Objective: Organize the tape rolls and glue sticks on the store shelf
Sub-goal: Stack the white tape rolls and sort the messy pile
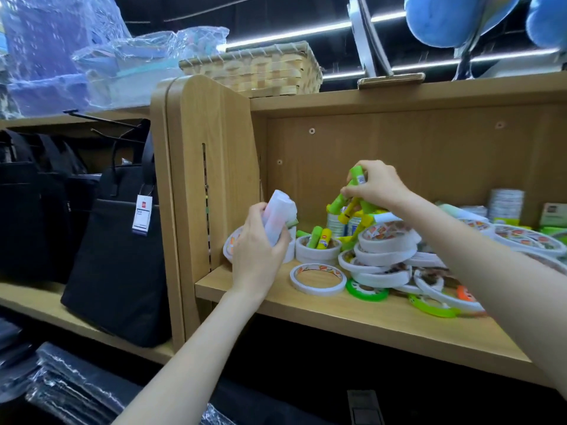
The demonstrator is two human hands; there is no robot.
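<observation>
Gripping blurred white packet in left hand (256,240), right hand (379,184) clutching half-hidden glue sticks (357,176)

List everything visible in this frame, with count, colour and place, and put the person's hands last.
tape rolls: many, white with some green and one orange, piled on the shelf
single tape roll: one, white, flat at the shelf front
glue sticks: several, green and yellow, standing inside a tape roll and behind the pile
wicker basket: one, tan, on top of the shelf unit
black bag: one with a white tag, on the lower shelf to the left
wrapped goods: several, blue and clear plastic, upper left
blue plush items: two, upper right
left hand: holds a white wrapped pack
right hand: fingers grip a bunch of green and yellow glue sticks
</observation>
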